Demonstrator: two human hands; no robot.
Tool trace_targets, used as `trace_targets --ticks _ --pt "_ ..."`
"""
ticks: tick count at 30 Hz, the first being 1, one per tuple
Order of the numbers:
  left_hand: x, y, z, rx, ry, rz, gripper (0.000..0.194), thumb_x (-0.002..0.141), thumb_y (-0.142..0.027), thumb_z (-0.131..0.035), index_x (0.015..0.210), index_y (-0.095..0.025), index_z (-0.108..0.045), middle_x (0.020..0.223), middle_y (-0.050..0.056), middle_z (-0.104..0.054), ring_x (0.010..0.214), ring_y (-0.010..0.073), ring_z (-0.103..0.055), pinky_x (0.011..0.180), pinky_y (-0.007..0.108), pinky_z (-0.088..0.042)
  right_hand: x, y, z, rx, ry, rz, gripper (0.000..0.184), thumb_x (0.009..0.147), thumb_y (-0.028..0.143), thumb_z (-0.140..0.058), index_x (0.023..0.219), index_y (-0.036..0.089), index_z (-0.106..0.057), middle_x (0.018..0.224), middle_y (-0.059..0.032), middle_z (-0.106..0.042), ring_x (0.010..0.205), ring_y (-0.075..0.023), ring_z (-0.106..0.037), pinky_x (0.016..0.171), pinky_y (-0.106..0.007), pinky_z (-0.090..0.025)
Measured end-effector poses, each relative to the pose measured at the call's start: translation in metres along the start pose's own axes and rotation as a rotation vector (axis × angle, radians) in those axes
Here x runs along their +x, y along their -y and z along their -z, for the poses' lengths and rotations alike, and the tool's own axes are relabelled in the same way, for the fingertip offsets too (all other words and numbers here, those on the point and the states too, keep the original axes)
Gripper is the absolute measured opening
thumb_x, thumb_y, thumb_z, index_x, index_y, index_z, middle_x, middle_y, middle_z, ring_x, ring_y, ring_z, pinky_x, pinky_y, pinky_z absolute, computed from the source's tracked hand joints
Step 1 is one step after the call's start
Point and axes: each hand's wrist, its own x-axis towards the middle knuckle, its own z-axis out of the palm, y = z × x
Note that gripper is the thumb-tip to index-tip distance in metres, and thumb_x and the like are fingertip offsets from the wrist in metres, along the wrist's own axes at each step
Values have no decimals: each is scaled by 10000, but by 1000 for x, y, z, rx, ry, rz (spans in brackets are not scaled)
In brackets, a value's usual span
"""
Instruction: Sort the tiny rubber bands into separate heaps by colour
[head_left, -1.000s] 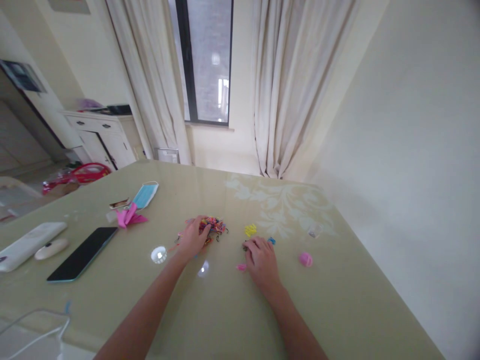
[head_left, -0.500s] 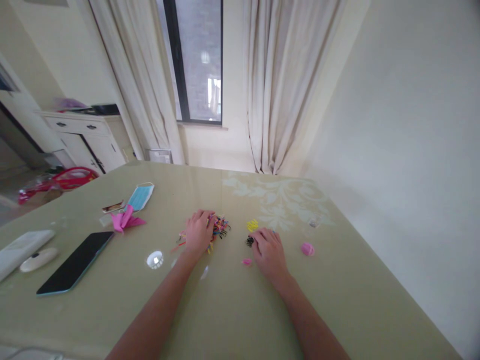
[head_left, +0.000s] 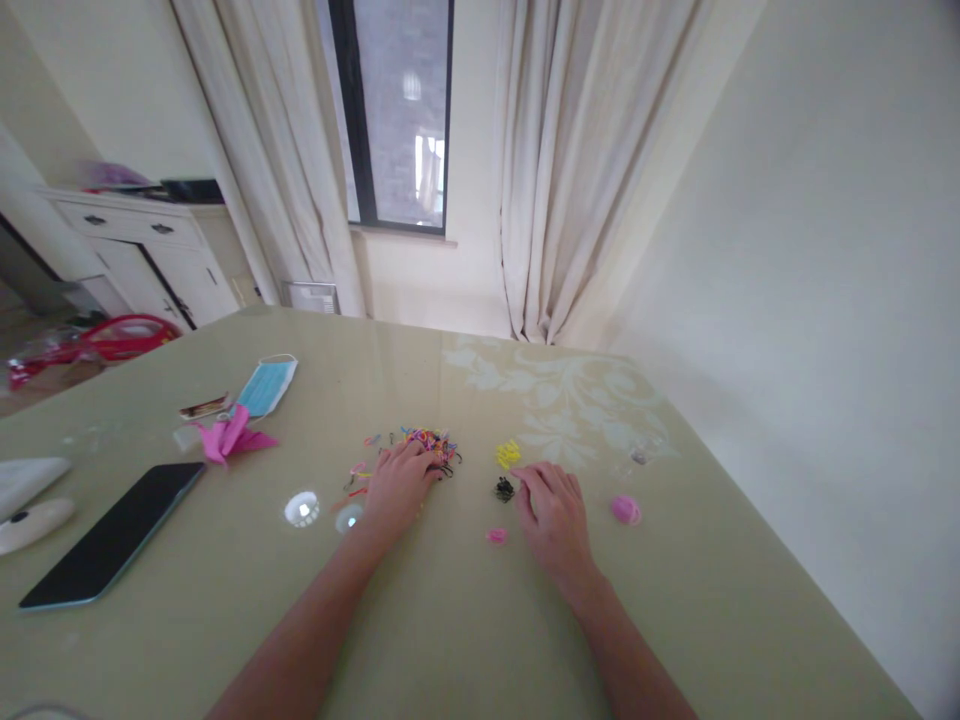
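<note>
One bare left hand [head_left: 399,485] lies palm down over a glossy, pale olive-green tabletop [head_left: 450,640], its fingers bent at the near edge of a loose heap of multicoloured, thin, curved pieces [head_left: 433,442]. The heap spreads just beyond the fingertips, and its nearest part is covered by the hand. The undersides of the fingers are hidden, so whether they pinch a piece cannot be told. A few scattered coloured pieces [head_left: 357,470] lie just to the left of this hand.

The bare right hand [head_left: 556,515] is also palm down and half curled, with thumb and forefinger slightly parted; nothing is visible between them. Just left of these two fingertips sits a small, compact cluster of black pieces [head_left: 503,489]; a bright yellow cluster [head_left: 508,454] lies just beyond it, and a small pink cluster [head_left: 496,537] lies nearer the body, left of the thumb. All three occupy the space between the hands.

Right of the right hand, apart from it, rests a rounded pink object [head_left: 626,510], with a small transparent item [head_left: 641,453] farther out. Well to the left of the left hand lie a bright pink, pointed, folded form [head_left: 231,436], a pale-blue pleated face mask with white edging [head_left: 268,386] and a black, flat, rectangular phone [head_left: 116,535].
</note>
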Motion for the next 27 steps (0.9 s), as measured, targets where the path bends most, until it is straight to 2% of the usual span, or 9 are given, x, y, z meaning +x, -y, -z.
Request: trace_targets --ticks 5,11,14,16,20,23,27 --pt "2 -1 2 6 22 38 193 1003 -232 -568 1002 -211 -760 1151 126 -753 1112 333 -678 982 467 -468 1 -6 -1 0 -38 -60 312 947 74 -495 1067 216 -746 956 -70 -729 934 -250 -645 839 -375 -405" --pt "-1 1 1 -158 -208 -18 194 1001 -315 -537 882 -222 -659 1040 101 -718 1030 299 -646 931 436 -479 3 -3 -2 60 -89 -135 285 962 100 -501 1062 203 -747 958 -71 -734 925 -248 -661 826 -373 -420" --pt "-1 4 -2 -256 -254 -7 178 974 -312 -523 841 -230 -607 943 78 -707 945 278 -638 888 423 -482 4 1 -2 113 -110 -162 268 967 117 -508 1047 206 -748 955 -71 -736 925 -247 -665 834 -377 -436" --pt "1 3 -3 -415 -261 30 190 983 -347 -503 865 -231 -596 872 53 -699 842 245 -637 810 386 -493 4 5 -3 156 -125 -177 263 968 128 -510 1036 211 -750 952 -73 -737 925 -246 -664 842 -382 -451" --pt "0 -12 -1 -855 -220 17 298 965 -483 -570 897 -209 -664 793 26 -700 717 187 -636 677 303 -504 4 18 -3 371 -93 -201 238 986 175 -542 1091 209 -753 953 -71 -740 850 -213 -662 795 -352 -510" --pt "-7 -32 1 -1117 -142 -13 306 874 -492 -719 894 -189 -753 833 52 -761 766 188 -692 708 292 -552 2 31 -2 604 -9 -243 227 1001 258 -631 1193 220 -745 941 -51 -760 775 -184 -668 710 -304 -544" --pt "-19 -52 2 -1243 -36 -33 261 834 -449 -794 872 -191 -812 801 62 -783 746 189 -709 707 291 -581 1 39 0 721 -27 -240 124 980 294 -720 1061 248 -802 890 -28 -782 726 -169 -668 667 -282 -555"
